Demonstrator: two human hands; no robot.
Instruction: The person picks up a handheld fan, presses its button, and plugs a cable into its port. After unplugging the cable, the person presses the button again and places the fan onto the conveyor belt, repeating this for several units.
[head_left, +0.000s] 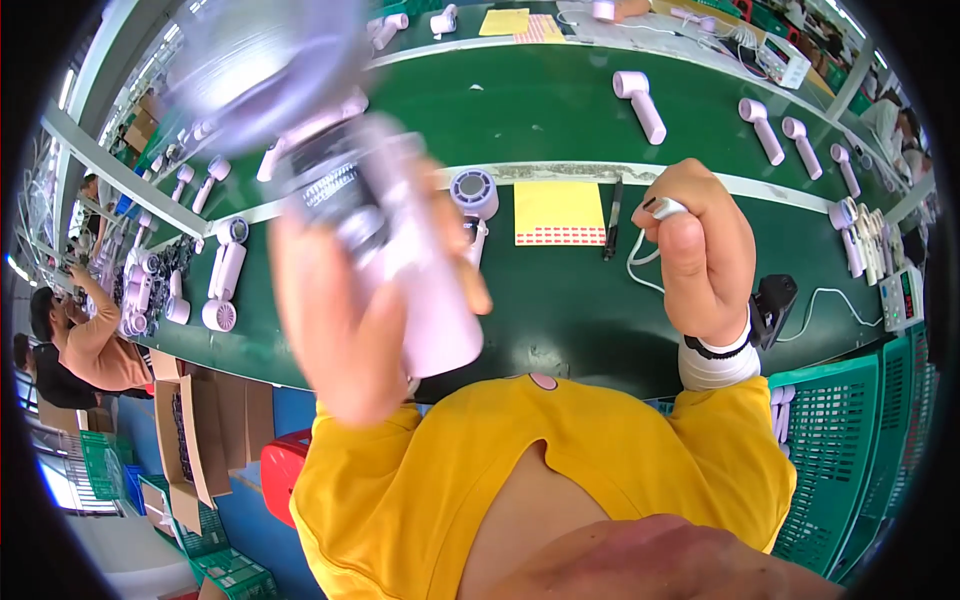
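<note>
My left hand (335, 320) is wrapped round a lilac handheld fan (430, 290), lifted close to the camera and blurred by motion. Its round head tilts up to the upper left, and a dark panel shows on the body. Over the bench's right half, my right hand (708, 255) pinches the white plug (664, 207) of a charging cable, metal tip pointing left. The cable (640, 270) loops down below that hand. Between the hands lie a yellow paper pad (558, 208) with red-marked labels, a black pen (613, 225) and another lilac fan (474, 195), partly hidden.
Several lilac fans (228, 270) crowd the green bench (560, 320) at left; others (640, 105) lie beyond the pale divider strip. A white meter box (902, 300) and green crates (830, 430) stand at right. Left below are cardboard boxes (195, 435) and a person (105, 345).
</note>
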